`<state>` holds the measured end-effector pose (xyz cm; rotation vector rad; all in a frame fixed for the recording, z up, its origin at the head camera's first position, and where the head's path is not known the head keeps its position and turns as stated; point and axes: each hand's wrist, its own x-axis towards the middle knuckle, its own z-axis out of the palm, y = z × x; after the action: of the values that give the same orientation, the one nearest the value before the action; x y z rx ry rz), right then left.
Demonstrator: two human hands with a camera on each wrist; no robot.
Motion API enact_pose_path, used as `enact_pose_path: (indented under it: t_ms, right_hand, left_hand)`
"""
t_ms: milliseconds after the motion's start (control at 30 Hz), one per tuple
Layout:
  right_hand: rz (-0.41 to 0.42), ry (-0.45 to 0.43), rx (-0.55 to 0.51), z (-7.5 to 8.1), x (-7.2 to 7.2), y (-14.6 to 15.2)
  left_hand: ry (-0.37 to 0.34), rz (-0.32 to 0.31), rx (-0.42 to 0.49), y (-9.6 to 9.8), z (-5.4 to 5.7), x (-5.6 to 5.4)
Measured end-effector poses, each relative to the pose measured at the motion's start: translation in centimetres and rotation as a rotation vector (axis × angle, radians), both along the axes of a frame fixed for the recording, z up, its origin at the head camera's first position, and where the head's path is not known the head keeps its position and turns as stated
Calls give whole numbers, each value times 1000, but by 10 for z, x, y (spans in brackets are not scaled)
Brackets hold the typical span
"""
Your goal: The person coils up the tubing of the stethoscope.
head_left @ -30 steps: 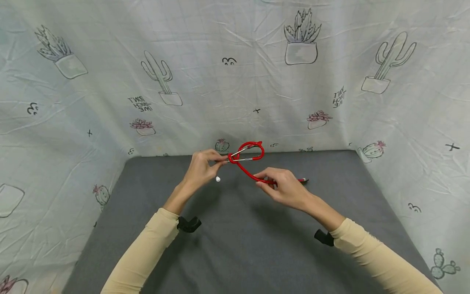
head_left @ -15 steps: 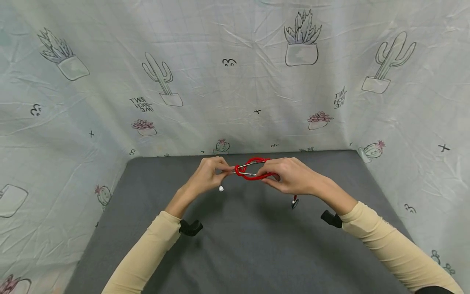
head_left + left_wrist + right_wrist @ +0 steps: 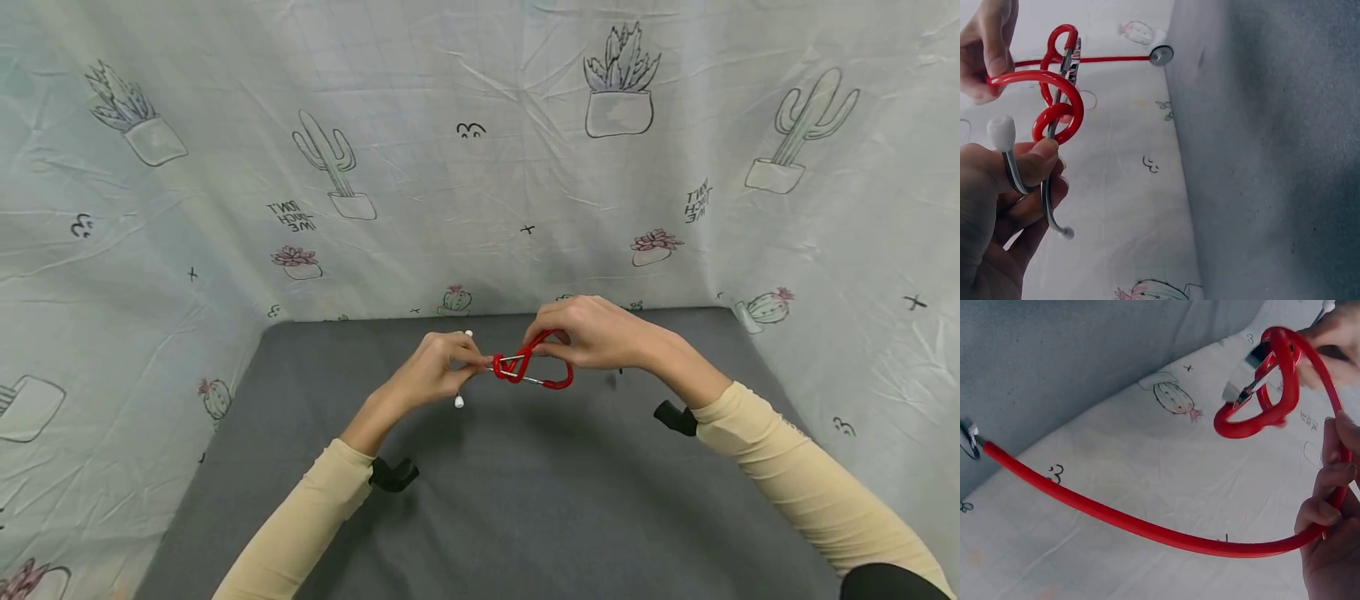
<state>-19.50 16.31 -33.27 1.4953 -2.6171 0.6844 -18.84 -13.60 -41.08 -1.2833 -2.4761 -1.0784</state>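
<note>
A red stethoscope point(image 3: 558, 384) is held up above the table between both hands. With thumb and fingers my left hand point(image 3: 435, 367) pinches its metal ear tubes point(image 3: 1047, 200), and a white ear tip point(image 3: 1001, 132) sticks out on each side. Beside those fingertips the red tubing point(image 3: 1054, 115) loops around the ear tubes. My right hand point(image 3: 600, 332) grips a further stretch of the tubing, its fingers curled round it. From there the tubing's free length point(image 3: 1147, 532) hangs in a curve to the round chestpiece point(image 3: 1161, 55).
A grey cloth-covered table point(image 3: 517, 500) lies beneath the hands. Behind it and at both sides hangs a pale curtain point(image 3: 420, 167) printed with cacti. A black wrist mount point(image 3: 393, 475) sits on the left forearm.
My right hand has carried the tubing up and over the ear tubes, adding a wrap beside my left fingers. The left hand has moved slightly right and down, keeping its pinch.
</note>
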Motion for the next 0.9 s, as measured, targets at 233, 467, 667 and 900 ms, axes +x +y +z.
enact_pose_path:
  t_ms: [233,467,667,900]
  right_hand:
    - [75,-109,-76,4,-11,1]
    - [79,-204,-156,-3,-22,3]
    - [68,-310,-194,-11,-28,6]
    - [63,-464,-276,-26,-34,8]
  left_hand:
    - [1,-53,15,2,4,5]
    - [12,-141,88,5,8,9]
    - [17,-173,125,8,15,13]
    - [-21,-182,220,7,16,13]
